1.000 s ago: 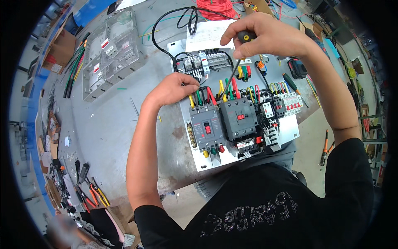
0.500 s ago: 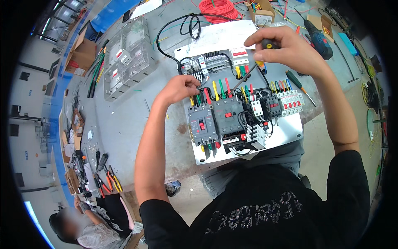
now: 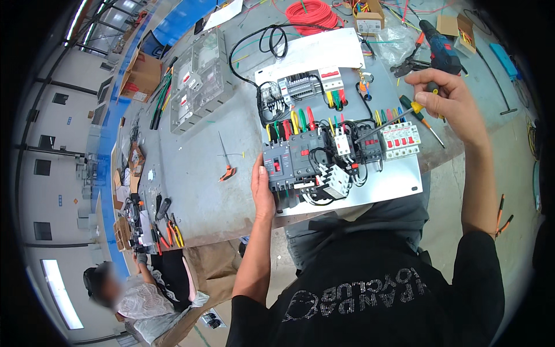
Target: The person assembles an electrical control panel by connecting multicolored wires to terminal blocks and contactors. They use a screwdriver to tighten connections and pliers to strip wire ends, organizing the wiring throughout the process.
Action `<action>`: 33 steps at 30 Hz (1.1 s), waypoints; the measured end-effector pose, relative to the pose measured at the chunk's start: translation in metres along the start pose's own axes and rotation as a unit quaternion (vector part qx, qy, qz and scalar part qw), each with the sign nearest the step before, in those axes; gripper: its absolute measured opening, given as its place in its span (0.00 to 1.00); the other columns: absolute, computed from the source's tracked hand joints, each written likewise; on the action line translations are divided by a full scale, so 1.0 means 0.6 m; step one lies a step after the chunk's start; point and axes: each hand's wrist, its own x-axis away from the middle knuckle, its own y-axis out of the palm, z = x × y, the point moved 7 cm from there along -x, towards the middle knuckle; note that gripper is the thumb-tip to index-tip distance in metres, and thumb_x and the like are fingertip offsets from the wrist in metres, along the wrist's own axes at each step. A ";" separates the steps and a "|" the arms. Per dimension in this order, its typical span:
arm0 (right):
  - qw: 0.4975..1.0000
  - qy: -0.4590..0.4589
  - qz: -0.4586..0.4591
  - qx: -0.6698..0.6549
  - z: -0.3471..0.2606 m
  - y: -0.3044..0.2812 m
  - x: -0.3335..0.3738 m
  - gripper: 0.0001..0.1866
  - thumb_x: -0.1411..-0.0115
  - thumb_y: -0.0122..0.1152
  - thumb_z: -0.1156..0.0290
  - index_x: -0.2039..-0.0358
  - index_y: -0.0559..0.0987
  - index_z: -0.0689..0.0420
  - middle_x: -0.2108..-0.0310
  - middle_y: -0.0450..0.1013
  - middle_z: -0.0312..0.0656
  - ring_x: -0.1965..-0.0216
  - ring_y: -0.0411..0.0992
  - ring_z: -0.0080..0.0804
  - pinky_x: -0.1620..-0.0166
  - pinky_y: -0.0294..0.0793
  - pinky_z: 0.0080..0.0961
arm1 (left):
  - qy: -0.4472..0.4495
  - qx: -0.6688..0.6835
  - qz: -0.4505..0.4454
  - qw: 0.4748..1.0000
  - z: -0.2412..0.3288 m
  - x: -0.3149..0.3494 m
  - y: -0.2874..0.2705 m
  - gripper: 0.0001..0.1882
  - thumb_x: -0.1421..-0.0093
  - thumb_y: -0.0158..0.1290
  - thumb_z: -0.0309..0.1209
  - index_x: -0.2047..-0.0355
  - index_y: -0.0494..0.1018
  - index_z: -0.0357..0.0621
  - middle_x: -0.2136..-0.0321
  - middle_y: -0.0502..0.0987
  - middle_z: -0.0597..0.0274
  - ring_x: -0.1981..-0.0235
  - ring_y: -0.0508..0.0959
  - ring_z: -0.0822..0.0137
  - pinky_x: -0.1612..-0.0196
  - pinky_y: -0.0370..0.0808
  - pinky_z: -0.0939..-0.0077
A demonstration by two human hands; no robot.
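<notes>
Seen from the head camera, with clock hours read around the metal mounting plate, the wired plate sits by the near edge of the grey bench. The left hand is at eight o'clock, fingers extended along the outer side of the large grey breaker; I can't tell whether it grips. Over at two o'clock, the right hand has its fingers closed around a screwdriver with a yellow-and-black handle, the shaft slanting down-left to the small dark contactor; whether the tip touches, I can't tell. A second screwdriver lies at three, the clear enclosure at ten, a red wire coil near twelve. Beyond the right hand, toward one, lies a drill. Far off at eight, a co-worker sits by the bench.
</notes>
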 end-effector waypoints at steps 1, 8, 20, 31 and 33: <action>1.000 0.003 -0.002 -0.011 -0.001 -0.007 0.003 0.18 0.36 0.71 0.67 0.47 0.86 0.59 0.66 0.76 0.28 0.71 0.65 0.12 0.68 0.63 0.15 | 0.001 -0.003 0.002 1.000 0.002 0.004 0.003 0.32 0.21 0.46 0.44 0.26 0.62 0.33 0.28 0.67 0.47 0.27 0.66 0.56 0.24 0.58 0.61; 0.999 0.000 -0.010 -0.032 -0.014 -0.011 -0.006 0.18 0.36 0.71 0.66 0.47 0.86 0.58 0.66 0.76 0.29 0.70 0.65 0.13 0.68 0.63 0.15 | 0.003 -0.023 -0.006 1.000 0.003 0.048 0.037 0.29 0.22 0.48 0.40 0.28 0.66 0.34 0.29 0.69 0.47 0.27 0.67 0.56 0.24 0.59 0.62; 0.970 -0.144 -0.189 0.048 -0.163 0.194 -0.095 0.16 0.39 0.71 0.79 0.50 0.85 0.62 0.61 0.78 0.36 0.59 0.75 0.23 0.57 0.74 0.19 | 0.125 -0.182 -0.096 0.970 0.152 -0.082 0.063 0.16 0.28 0.53 0.29 0.44 0.80 0.37 0.41 0.80 0.49 0.35 0.76 0.55 0.31 0.69 0.63; 0.885 -0.233 -0.311 0.256 -0.160 0.400 -0.144 0.10 0.39 0.69 0.75 0.58 0.85 0.62 0.64 0.80 0.49 0.61 0.80 0.52 0.56 0.81 0.41 | 0.082 -0.122 -0.252 0.956 0.121 -0.152 0.098 0.11 0.34 0.58 0.22 0.52 0.83 0.38 0.48 0.83 0.54 0.42 0.79 0.57 0.36 0.73 0.64; 0.881 -0.235 -0.327 0.249 -0.149 0.416 -0.141 0.09 0.39 0.67 0.75 0.58 0.85 0.61 0.64 0.79 0.49 0.61 0.80 0.52 0.55 0.81 0.41 | 0.075 -0.106 -0.263 0.956 0.121 -0.148 0.095 0.12 0.34 0.58 0.22 0.51 0.83 0.38 0.49 0.83 0.54 0.42 0.79 0.57 0.36 0.73 0.64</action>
